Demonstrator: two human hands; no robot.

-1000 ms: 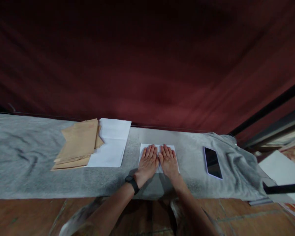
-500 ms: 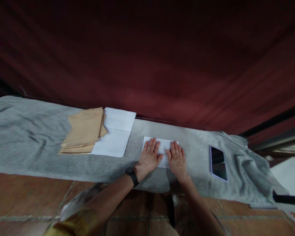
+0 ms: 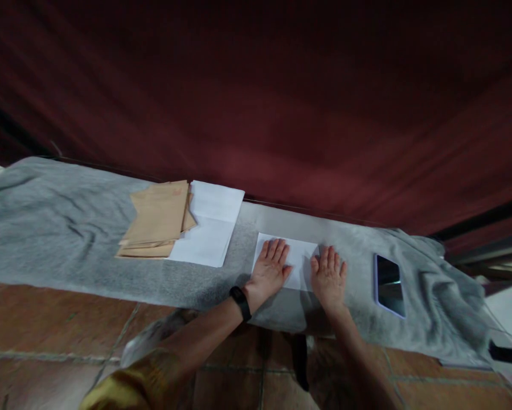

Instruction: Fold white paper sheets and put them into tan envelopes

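A small folded sheet of white paper (image 3: 300, 259) lies flat in front of me on the grey cloth (image 3: 221, 285). My left hand (image 3: 271, 266) rests palm down on the paper's left part, its fingers stretched out and the thumb pointing right. At the paper's right edge my right hand (image 3: 329, 278) is spread flat, partly over the edge and partly past it. Neither hand grips anything. The paper's left and right edges are partly hidden under the hands.
Left of the hands is a stack of white sheets (image 3: 213, 228), partly covered by several brown envelopes (image 3: 159, 216). A phone (image 3: 389, 285) with a lilac edge lies to the right. Behind the cloth hangs a dark red curtain (image 3: 256, 114); below is a tiled floor (image 3: 46, 324).
Both hands were side by side at the paper's middle; they have since moved apart, the right one sliding to the right edge. The whole view has shifted and tilted slightly.
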